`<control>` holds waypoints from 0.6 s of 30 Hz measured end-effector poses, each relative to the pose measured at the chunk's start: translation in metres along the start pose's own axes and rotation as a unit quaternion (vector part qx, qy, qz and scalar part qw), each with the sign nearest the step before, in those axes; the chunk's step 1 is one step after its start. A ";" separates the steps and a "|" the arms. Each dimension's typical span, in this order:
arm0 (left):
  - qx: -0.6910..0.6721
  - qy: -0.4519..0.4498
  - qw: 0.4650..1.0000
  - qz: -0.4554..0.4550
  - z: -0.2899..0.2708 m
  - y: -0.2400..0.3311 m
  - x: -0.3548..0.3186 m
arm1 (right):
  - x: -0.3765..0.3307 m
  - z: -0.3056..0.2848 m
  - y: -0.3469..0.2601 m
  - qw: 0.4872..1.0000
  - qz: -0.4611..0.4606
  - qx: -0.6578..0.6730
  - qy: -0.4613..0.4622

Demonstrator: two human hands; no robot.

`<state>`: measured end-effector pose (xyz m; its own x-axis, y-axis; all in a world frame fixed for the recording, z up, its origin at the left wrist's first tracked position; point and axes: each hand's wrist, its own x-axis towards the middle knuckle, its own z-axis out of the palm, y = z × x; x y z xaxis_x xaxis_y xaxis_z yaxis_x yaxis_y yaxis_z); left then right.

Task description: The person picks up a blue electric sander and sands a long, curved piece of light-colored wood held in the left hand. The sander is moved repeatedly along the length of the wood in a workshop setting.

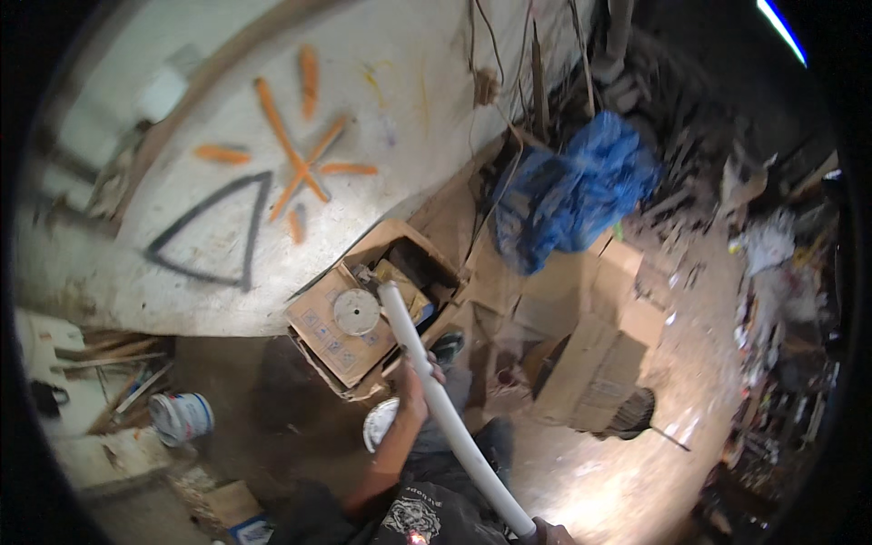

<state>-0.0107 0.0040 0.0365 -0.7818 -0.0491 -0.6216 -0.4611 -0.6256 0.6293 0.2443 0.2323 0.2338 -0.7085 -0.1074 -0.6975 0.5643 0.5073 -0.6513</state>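
Grasping a white tube (445,409) with the left grip (416,372) below frame centre; at the lower edge, beside the tube's end with the right grip (551,533), too cropped to tell whether clenched.

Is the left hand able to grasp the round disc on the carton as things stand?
Probably not: the left hand holds the white pipe, though the disc seems nearby, uncovered.

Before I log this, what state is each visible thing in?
White tube: held, slanting
Left hand: closed around tube
Right hand: at tube's lower end, grip unclear
Box by wall: open, things inside
Round disc: lying on carton
Blue sheet: crumpled
White bucket: lid unclear
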 end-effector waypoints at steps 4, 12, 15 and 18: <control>-0.091 0.019 0.991 0.094 0.005 0.067 -0.040 | -0.053 -0.010 0.031 0.988 -0.108 -0.039 0.105; -0.099 -0.010 0.955 0.280 -0.004 0.091 -0.254 | -0.119 0.035 0.077 0.989 -0.130 -0.030 0.065; -0.095 -0.023 0.946 0.309 -0.012 0.079 -0.326 | -0.107 0.066 0.072 0.982 -0.122 -0.119 0.086; -0.103 0.087 0.934 0.331 -0.056 0.113 -0.375 | -0.088 0.100 0.076 0.972 -0.211 -0.095 0.043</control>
<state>0.2541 -0.0921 0.3149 -0.7790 -0.5922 -0.2058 0.2028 -0.5487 0.8110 0.3924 0.1946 0.2154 -0.8973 -0.2718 -0.3479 0.1334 0.5843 -0.8005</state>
